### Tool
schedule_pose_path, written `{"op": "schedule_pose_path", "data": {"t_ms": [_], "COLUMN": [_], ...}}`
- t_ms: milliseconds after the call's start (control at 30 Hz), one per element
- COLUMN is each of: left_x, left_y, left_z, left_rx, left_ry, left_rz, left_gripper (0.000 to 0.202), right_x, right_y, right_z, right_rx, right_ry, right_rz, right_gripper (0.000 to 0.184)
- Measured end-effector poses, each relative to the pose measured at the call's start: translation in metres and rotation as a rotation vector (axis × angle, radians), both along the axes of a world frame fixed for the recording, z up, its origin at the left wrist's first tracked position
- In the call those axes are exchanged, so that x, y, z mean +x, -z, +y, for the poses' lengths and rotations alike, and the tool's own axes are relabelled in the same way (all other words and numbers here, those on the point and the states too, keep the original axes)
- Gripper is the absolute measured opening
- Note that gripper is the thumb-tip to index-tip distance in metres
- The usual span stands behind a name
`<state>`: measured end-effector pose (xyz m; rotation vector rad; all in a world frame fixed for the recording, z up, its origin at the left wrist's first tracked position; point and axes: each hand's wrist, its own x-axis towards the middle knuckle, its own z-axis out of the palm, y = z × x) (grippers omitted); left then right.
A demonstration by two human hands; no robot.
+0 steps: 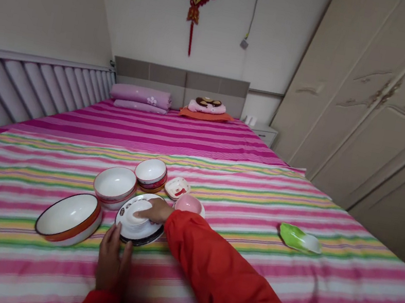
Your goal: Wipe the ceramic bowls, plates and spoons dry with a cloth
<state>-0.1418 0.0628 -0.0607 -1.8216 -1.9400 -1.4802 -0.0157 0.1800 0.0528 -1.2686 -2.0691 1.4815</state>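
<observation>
My right hand (pixel 156 210) reaches in from the right in a red sleeve, its fingers closed on a small white dish (pixel 138 213) on top of a stack of plates (pixel 144 234). My left hand (pixel 112 260) lies flat on the striped bedsheet (pixel 256 203), fingers stretched out, its tips touching the near rim of the plate stack. Left of the stack sits a wide bowl with an orange rim (pixel 69 217). Behind are a white bowl (pixel 115 186), a red-banded bowl (pixel 150 173), a small patterned dish (pixel 177 187) and a pink bowl (pixel 189 204).
A green leaf-shaped dish (pixel 299 238) lies alone on the sheet to the right. Folded pink bedding (pixel 140 95) and a cushion (pixel 206 106) rest at the headboard. A padded wall panel (pixel 21 88) runs along the left, a wardrobe (pixel 382 110) on the right.
</observation>
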Motion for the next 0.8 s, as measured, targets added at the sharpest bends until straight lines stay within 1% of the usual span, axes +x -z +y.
{"op": "schedule_pose_path", "data": {"t_ms": [133, 233, 300, 367, 433, 467, 500, 533, 567, 600, 633, 700, 733, 800], "left_x": [0.003, 0.004, 0.005, 0.005, 0.005, 0.005, 0.005, 0.006, 0.006, 0.006, 0.007, 0.007, 0.008, 0.008], "left_y": [-0.005, -0.008, -0.008, -0.008, -0.009, -0.01, -0.011, -0.012, -0.012, -0.013, -0.013, -0.013, -0.013, -0.012], "left_z": [-0.001, -0.001, -0.001, -0.001, -0.001, -0.001, -0.001, -0.001, -0.001, -0.002, -0.002, -0.003, -0.003, -0.003], "left_rx": [-0.034, -0.048, -0.05, -0.045, -0.037, -0.032, -0.028, -0.024, -0.018, -0.01, -0.004, 0.009, 0.016, 0.034], "left_ry": [-0.014, -0.013, -0.021, -0.03, -0.029, -0.023, -0.017, -0.015, -0.016, -0.019, -0.024, -0.038, -0.047, -0.062], "left_rz": [-0.017, -0.016, -0.014, -0.015, -0.021, -0.023, -0.025, -0.03, -0.036, -0.044, -0.054, -0.077, -0.087, -0.097], "left_gripper": [0.056, 0.057, 0.057, 0.056, 0.056, 0.056, 0.057, 0.057, 0.057, 0.058, 0.058, 0.058, 0.057, 0.055], "right_x": [0.006, 0.008, 0.012, 0.021, 0.042, 0.058, 0.079, 0.103, 0.131, 0.163, 0.196, 0.263, 0.295, 0.349], "right_y": [-0.001, -0.003, -0.006, -0.012, -0.016, -0.017, -0.018, -0.017, -0.016, -0.014, -0.011, -0.005, -0.001, 0.007], "right_z": [0.004, 0.003, -0.001, -0.004, -0.007, -0.008, -0.009, -0.01, -0.012, -0.014, -0.018, -0.03, -0.039, -0.058], "right_rx": [0.049, 0.039, 0.02, 0.02, 0.093, 0.159, 0.259, 0.341, 0.39, 0.414, 0.433, 0.472, 0.475, 0.482], "right_ry": [-0.071, -0.072, -0.029, 0.036, 0.114, 0.131, 0.209, 0.284, 0.359, 0.459, 0.592, 0.961, 1.07, 1.31], "right_rz": [-0.012, 0.034, 0.049, 0.046, 0.082, 0.131, 0.175, 0.203, 0.22, 0.195, 0.123, -0.117, -0.186, -0.322], "right_gripper": [0.035, 0.042, 0.049, 0.055, 0.051, 0.042, 0.034, 0.027, 0.023, 0.022, 0.02, 0.013, 0.014, 0.022]}}
